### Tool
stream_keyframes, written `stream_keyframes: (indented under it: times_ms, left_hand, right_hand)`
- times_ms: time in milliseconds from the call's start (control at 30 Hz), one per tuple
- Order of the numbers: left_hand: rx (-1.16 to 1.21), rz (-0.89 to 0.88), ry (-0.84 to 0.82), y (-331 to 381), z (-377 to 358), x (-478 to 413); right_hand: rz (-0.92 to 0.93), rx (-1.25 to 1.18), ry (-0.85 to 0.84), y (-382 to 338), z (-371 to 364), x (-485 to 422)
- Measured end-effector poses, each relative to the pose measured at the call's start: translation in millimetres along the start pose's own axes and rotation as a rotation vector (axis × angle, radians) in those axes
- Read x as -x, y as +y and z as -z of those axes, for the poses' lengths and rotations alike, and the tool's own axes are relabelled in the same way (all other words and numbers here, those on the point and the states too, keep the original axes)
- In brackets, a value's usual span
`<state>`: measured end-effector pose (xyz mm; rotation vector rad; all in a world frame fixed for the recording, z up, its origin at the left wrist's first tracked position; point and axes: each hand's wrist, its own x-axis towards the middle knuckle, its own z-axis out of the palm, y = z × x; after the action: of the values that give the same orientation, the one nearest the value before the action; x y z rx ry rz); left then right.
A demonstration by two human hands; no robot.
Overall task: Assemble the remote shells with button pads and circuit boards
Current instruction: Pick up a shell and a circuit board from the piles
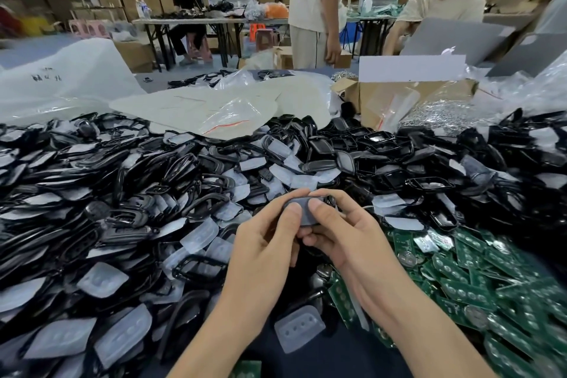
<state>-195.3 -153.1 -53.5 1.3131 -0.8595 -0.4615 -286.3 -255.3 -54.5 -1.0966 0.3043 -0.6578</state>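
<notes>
Just above the near edge of the heap, I hold one remote shell [306, 222] in both hands. My left hand [260, 248] and right hand [346, 233] are curled round it from either side, fingers underneath. Both thumbs are pressed down on the cloudy button pad [302, 209] that lies in its open face. The thumbs cover most of the pad, so I cannot tell for sure whether its bumps sit in the shell's holes or ride on the rim.

That is the main risk. If I push harder with one thumb than the other, the soft pad could buckle or lift at the far edge. The pad would then sit crooked, and a board from the green circuit boards [478, 282] on my right might not lie flat on it.

A slip is the other risk. The shell is glossy and held only at its ends, right over the black pile of shells [129, 181]. If it dropped there it would be hard to find among the others. A spare pad [299, 328] lies near my wrists.
</notes>
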Motion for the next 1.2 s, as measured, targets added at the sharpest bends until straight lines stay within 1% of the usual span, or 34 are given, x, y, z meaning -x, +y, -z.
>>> stream_keyframes:
  times_ms: [367,600,733,867,1000,1133,1200]
  left_hand:
    - [0.023,0.023,0.011,2.9,-1.3,1.2]
    - [0.081,0.06,0.02,5.8,-1.8,1.6]
    - [0.096,0.055,0.034,5.8,-3.1,0.9]
    - [0.097,0.078,0.047,7.6,-4.7,0.6]
    - [0.083,0.109,0.018,7.1,-2.8,-0.1]
    - [0.07,0.134,-0.088,6.5,0.9,-1.2]
    - [0.058,0.129,-0.074,4.2,2.7,-0.1]
  right_hand:
    - [0.017,0.025,-0.009,-0.2,0.9,-1.8]
    - [0.073,0.151,-0.021,-1.1,0.5,1.0]
    - [0.105,0.148,-0.022,0.5,0.3,1.2]
    - [0.097,0.136,-0.012,1.6,-0.1,0.3]
    - [0.062,0.111,-0.004,0.4,-1.7,0.3]
    - [0.019,0.083,0.052,-0.7,-0.6,-0.5]
    - [-0.001,0.084,0.074,-1.5,-0.1,-0.2]
